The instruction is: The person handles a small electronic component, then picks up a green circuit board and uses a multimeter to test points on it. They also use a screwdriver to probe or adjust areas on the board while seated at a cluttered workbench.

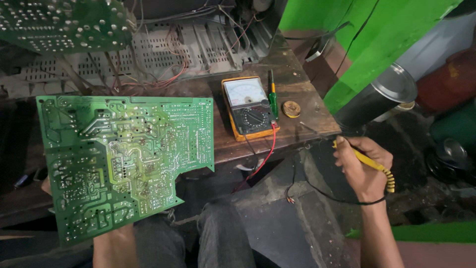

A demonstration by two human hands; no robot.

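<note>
Over my lap, the green circuit board (124, 159) rests solder-side up on my left hand (47, 186), whose fingers are hidden beneath; I judge it light, stiff, fragile, best held by edges. Beside the table (297, 106), my right hand (362, 166) pinches the yellow soldering iron (371, 165).

We cannot see our left hand; the big green board (124, 159) hides it. The second board (64, 22) up top is cut off. The tool's (364, 161) tip is hidden by our right hand (362, 168).

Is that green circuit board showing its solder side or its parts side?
Solder side: the circuit board shows only traces and solder dots, no components.
</note>
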